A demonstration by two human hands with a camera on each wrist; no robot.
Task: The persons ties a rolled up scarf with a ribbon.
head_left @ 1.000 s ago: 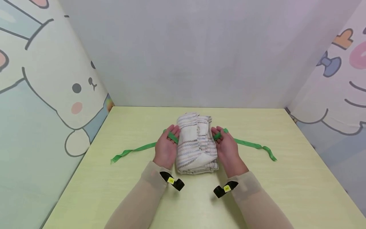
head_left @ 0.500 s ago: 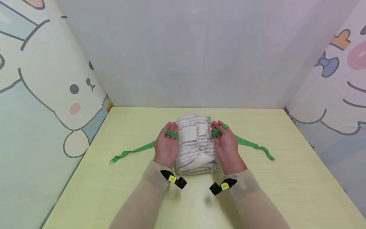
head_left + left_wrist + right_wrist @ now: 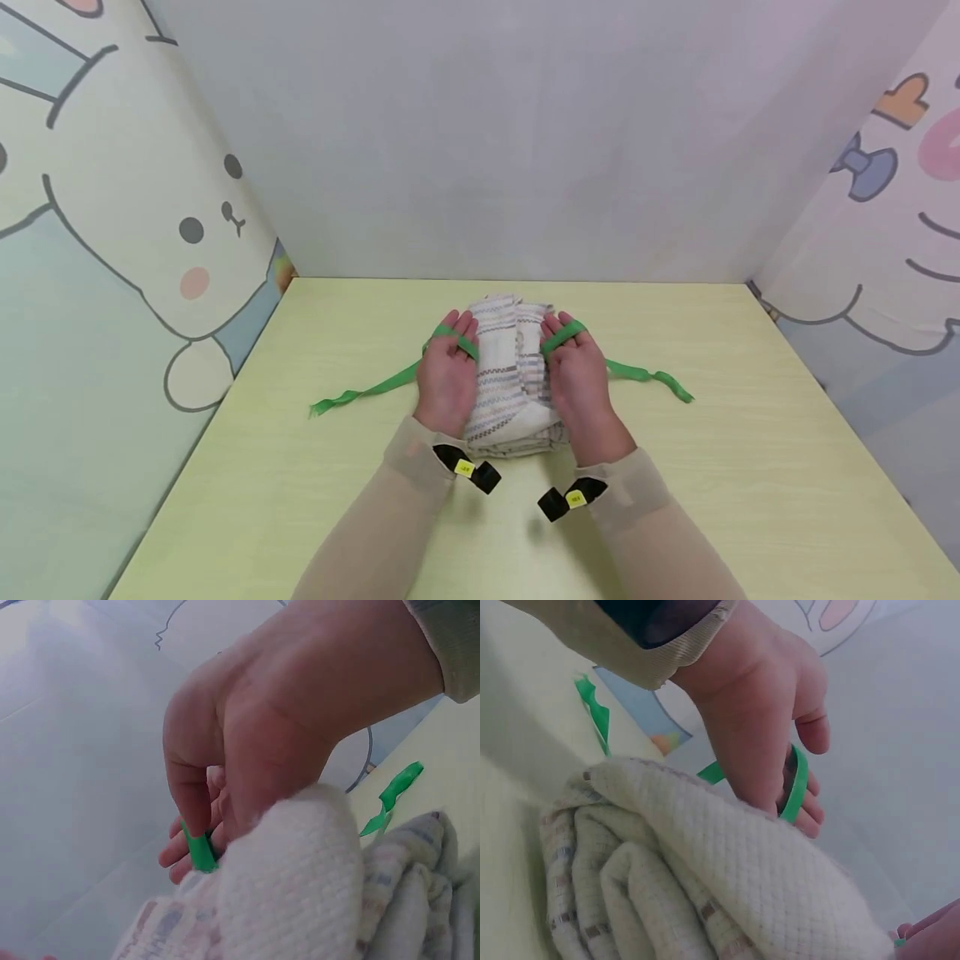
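In the head view a folded, striped white cloth bundle [image 3: 498, 367] lies mid-table between both hands. A green ribbon [image 3: 393, 382] shows in two lengths, one at each hand, its tails trailing out to either side. My left hand [image 3: 447, 379] lies palm up against the bundle's left side. The left wrist view shows its thumb pressing the ribbon [image 3: 201, 853] to the fingers. On the right side, my right hand [image 3: 581, 379] is palm up with straight fingers, the ribbon [image 3: 798, 784] crossing them, the thumb apart from it. The cloth covers any ribbon beneath.
The pale yellow-green table [image 3: 750, 467] extends around the bundle. A plain grey wall [image 3: 495, 150] stands at the back, and panels with cartoon drawings [image 3: 112, 217] flank both sides. Each sleeve cuff carries a black wrist camera [image 3: 486, 477].
Both hands have moved inward and slightly farther forward, closer over the bundle's sides. The ribbon tails have been drawn inward with them. The right fingers have straightened.
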